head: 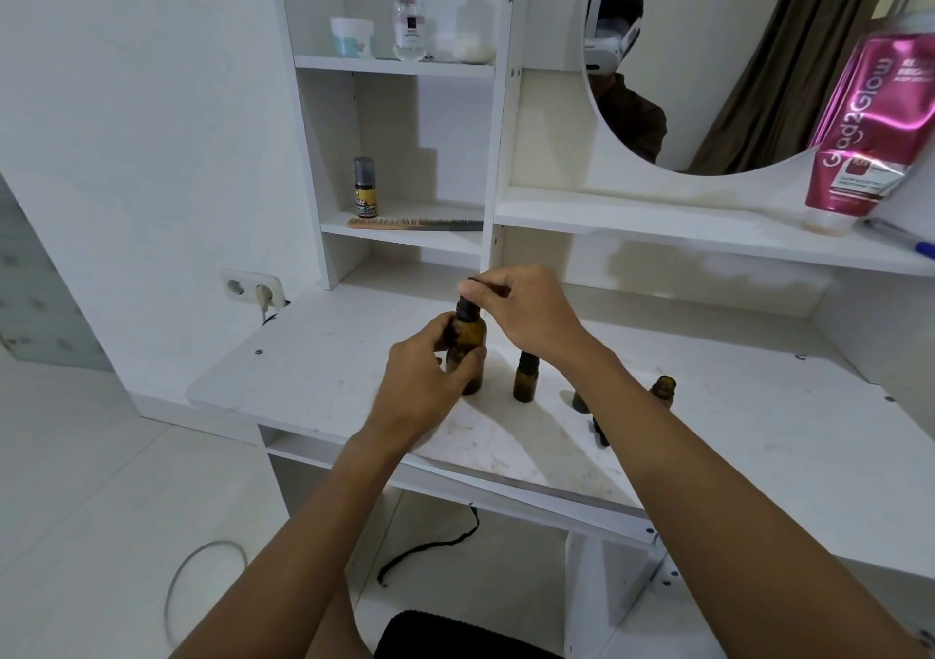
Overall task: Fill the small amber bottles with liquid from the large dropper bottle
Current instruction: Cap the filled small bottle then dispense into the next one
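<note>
The large amber dropper bottle (pixel 470 339) stands upright on the white desk (pixel 324 380). My left hand (pixel 430 380) wraps around its body. My right hand (pixel 521 309) pinches the black dropper cap (pixel 466 304) on top of it. To its right stands a small amber bottle (pixel 525 377) with a black cap on. Further right, a second small amber bottle (pixel 664 389) stands open, half hidden behind my right forearm. A dark piece (pixel 582 402) and a black cap (pixel 600 432) lie on the desk next to that forearm, mostly hidden.
White shelves rise behind the desk, holding a comb (pixel 415 223), a small dark bottle (pixel 365 187), a jar (pixel 351 37) and a clear perfume bottle (pixel 409 15). A pink tube (pixel 870 122) leans at the right beside a round mirror (pixel 708 51). A wall socket (pixel 250 287) sits at the left.
</note>
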